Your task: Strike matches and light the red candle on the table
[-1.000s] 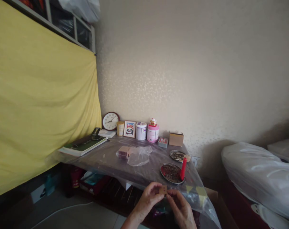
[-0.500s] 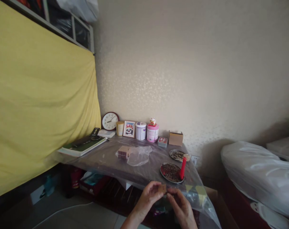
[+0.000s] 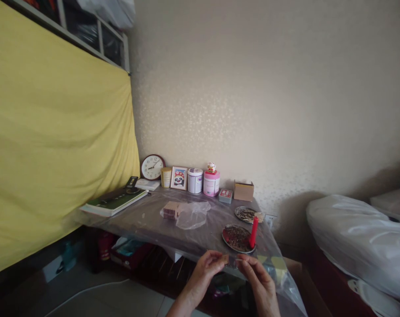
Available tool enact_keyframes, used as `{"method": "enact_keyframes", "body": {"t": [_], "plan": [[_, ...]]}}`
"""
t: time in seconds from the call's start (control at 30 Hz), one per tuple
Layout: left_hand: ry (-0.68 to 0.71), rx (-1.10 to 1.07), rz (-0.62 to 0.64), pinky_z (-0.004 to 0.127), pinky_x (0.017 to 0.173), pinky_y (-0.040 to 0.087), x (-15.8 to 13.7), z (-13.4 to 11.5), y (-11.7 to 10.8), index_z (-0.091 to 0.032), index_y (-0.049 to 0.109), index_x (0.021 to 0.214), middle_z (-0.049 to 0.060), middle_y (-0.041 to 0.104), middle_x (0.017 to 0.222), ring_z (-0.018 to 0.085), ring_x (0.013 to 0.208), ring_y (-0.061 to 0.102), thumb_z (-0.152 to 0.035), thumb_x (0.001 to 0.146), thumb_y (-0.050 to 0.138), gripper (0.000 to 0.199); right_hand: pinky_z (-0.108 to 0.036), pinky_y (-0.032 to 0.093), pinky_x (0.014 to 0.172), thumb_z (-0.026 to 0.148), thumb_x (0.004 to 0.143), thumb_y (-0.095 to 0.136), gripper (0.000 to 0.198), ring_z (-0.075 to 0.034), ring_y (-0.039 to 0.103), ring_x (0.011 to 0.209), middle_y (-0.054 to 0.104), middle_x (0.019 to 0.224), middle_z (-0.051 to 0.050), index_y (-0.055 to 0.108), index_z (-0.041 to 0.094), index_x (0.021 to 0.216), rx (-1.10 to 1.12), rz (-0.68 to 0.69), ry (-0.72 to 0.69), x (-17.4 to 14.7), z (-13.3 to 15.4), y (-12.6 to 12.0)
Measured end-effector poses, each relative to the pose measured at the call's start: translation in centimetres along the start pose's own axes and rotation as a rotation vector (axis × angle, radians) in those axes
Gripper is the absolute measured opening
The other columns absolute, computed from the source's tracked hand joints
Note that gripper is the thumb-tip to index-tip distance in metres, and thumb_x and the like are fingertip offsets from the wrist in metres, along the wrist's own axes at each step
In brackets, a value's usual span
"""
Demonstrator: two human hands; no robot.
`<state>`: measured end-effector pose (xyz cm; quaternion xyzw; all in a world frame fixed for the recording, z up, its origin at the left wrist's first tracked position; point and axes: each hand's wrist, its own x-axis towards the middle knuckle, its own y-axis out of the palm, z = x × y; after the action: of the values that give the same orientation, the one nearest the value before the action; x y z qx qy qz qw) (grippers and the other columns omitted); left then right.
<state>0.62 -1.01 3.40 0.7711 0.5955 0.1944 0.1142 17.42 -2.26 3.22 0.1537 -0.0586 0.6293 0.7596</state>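
Near the front edge of the table, my left hand [image 3: 209, 267] grips a small brown matchbox [image 3: 225, 259] between thumb and fingers. Just to its right, my right hand [image 3: 257, 275] pinches a thin pale matchstick [image 3: 238, 260], apart from the box. Beyond my hands, a red candle [image 3: 253, 232] stands upright on the right side of a dark, residue-covered metal plate [image 3: 225, 240]. A second plate [image 3: 240, 209] behind it bears many used matchsticks. Further left lies a pack of matchboxes [image 3: 171, 210] in torn clear plastic [image 3: 194, 216].
Plastic sheeting covers the table [image 3: 147, 229]. Along the wall stand a clock [image 3: 153, 167], a panda picture [image 3: 179, 178], two tins, a card box [image 3: 225, 196] and an open carton [image 3: 243, 191]. A green book [image 3: 114, 202] lies left; white bags [image 3: 355, 237] sit right.
My right hand has moved slightly right, away from the matchbox, and a matchstick now shows between its fingers. The matchbox has tilted in my left hand.
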Motion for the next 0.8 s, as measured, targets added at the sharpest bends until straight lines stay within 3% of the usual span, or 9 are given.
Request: {"method": "enact_keyframes", "body": {"t": [0.23, 0.8], "plan": [[-0.029, -0.005, 0.031, 0.031, 0.081, 0.038, -0.18, 0.01, 0.25, -0.016, 0.063, 0.085, 0.006, 0.068, 0.091, 0.02, 0.089, 0.057, -0.027, 0.072, 0.067, 0.017, -0.021, 0.05, 0.077, 0.037, 0.072, 0.067, 0.02, -0.018, 0.065, 0.082, 0.071, 0.085, -0.002, 0.069, 0.022, 0.084, -0.162, 0.015, -0.172, -0.4, 0.0, 0.52], [-0.032, -0.016, 0.052, 0.035, 0.087, 0.039, -0.05, 0.59, -0.21, -0.015, 0.066, 0.089, 0.01, 0.07, 0.098, 0.025, 0.098, 0.058, -0.024, 0.069, 0.069, 0.023, -0.021, 0.05, 0.077, 0.04, 0.074, 0.065, 0.022, -0.019, 0.065, 0.082, 0.07, 0.085, -0.003, 0.067, 0.02, 0.084, -0.187, 0.026, -0.142, -0.34, -0.13, 0.52]]}}
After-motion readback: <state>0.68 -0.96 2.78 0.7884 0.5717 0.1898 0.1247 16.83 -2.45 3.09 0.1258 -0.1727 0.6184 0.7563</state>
